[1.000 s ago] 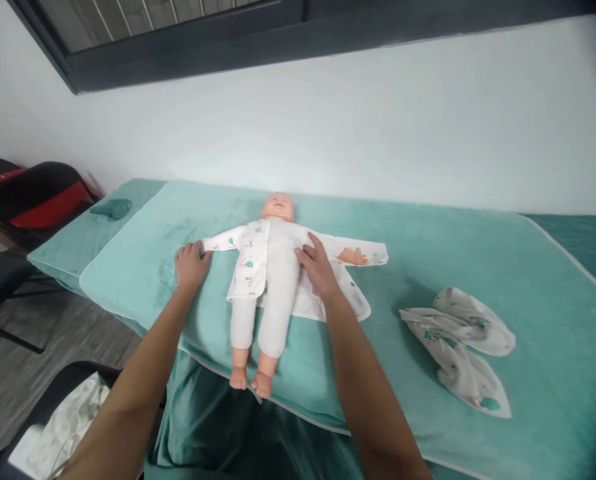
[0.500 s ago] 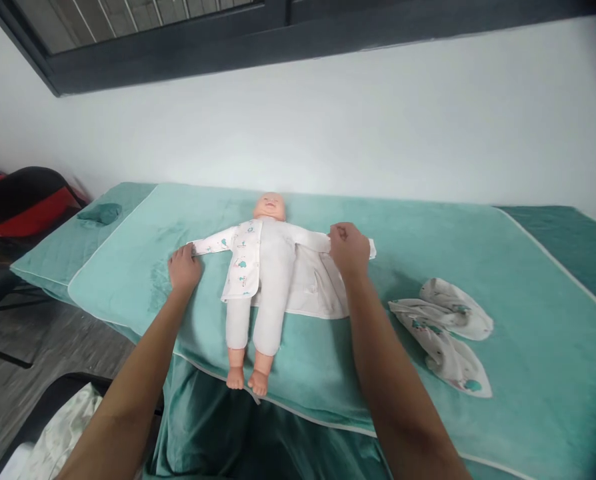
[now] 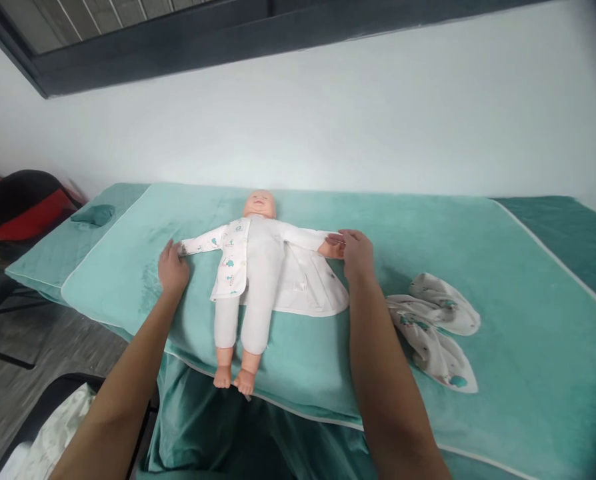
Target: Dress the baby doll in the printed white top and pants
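A baby doll with a soft white body lies on its back, arms spread and feet toward me. Its left-side arm is in the printed sleeve of a white baby jacket; the jacket's other half is spread open, inside up, beneath the right-side arm. My left hand is closed at the printed sleeve's cuff, and the doll's hand there is hidden. Beside the doll's bare right-side hand, my right hand pinches the edge of white sleeve fabric.
Crumpled printed baby pants lie right of my forearm on the green padded bed. A white wall and dark window frame stand behind. Black and red chairs are at left, and pale cloth rests on a seat near my left arm.
My right hand has shifted off the doll's right-side hand, which now shows, and its fingers have reached out along the sleeve fabric. My left hand stays at the cuff. The view has shifted slightly.
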The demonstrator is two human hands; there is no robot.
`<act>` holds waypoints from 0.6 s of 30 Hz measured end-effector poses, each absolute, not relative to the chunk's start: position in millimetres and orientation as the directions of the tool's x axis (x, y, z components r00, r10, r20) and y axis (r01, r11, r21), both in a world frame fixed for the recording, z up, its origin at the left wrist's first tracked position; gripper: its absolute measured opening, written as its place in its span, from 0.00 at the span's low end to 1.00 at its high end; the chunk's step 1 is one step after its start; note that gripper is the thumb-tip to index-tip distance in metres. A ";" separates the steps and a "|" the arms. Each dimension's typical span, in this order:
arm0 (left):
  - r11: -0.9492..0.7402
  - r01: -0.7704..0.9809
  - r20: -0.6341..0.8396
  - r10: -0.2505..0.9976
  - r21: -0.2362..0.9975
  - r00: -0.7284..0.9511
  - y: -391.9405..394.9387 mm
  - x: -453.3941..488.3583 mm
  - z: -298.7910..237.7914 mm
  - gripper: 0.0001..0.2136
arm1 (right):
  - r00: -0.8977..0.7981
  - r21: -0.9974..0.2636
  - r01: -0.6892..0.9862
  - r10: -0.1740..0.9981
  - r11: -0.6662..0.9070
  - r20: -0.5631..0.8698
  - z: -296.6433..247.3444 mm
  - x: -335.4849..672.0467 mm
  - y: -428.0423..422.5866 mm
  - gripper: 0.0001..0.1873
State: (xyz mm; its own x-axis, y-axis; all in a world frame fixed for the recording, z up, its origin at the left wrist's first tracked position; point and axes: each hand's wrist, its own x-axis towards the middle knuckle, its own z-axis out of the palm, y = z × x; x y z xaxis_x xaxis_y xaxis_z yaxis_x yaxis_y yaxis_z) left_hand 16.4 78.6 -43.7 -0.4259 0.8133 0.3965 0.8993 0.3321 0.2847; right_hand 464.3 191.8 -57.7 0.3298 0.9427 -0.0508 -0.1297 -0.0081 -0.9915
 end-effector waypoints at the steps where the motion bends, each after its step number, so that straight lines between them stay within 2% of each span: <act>1: 0.315 0.903 0.424 0.803 0.293 -0.418 76.7 19.0 -41.7 0.24 | 0.297 -0.952 -0.305 0.950 -0.001 -0.096 -59.0 465.3 193.1 0.06; 3: 0.273 0.904 0.479 0.776 0.330 -0.410 73.2 29.6 -34.9 0.22 | 0.195 -0.849 -0.528 0.971 -0.016 -0.140 -61.4 466.1 195.7 0.10; 5: 0.209 0.899 0.517 0.758 0.384 -0.398 71.9 50.7 -24.0 0.21 | 0.094 -0.777 -0.628 0.986 -0.051 -0.141 -62.5 465.8 198.5 0.12; 7: 0.114 0.898 0.550 0.756 0.424 -0.356 75.0 84.0 -9.6 0.20 | 0.030 -0.749 -0.659 0.994 -0.062 -0.108 -62.3 465.0 200.9 0.11; 10: -0.173 0.892 0.602 0.788 0.418 -0.129 90.0 151.0 13.4 0.20 | 0.000 -0.760 -0.647 0.998 -0.053 -0.069 -61.5 463.4 202.4 0.10; 12: -0.372 0.857 0.557 0.821 0.357 0.124 105.4 198.1 25.0 0.22 | 0.005 -0.780 -0.624 0.999 -0.033 -0.047 -61.3 461.4 201.8 0.14; 15: -0.560 0.815 0.347 0.802 0.149 0.487 130.3 256.2 31.7 0.25 | 0.012 -0.838 -0.545 1.000 0.016 0.011 -61.8 455.9 200.5 0.19; 18: -0.574 0.818 0.171 0.803 -0.039 0.571 151.6 287.0 29.0 0.24 | 0.025 -0.941 -0.331 0.998 0.067 0.062 -64.0 449.1 199.9 0.19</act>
State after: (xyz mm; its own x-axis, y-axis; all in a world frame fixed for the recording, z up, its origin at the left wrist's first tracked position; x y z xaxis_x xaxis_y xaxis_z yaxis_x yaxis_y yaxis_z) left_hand 287.0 151.6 29.0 0.5709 0.8029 0.1715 0.8183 -0.5736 -0.0385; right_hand 449.1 199.9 -64.0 0.0254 0.9977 0.0622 -0.3309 0.0671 -0.9413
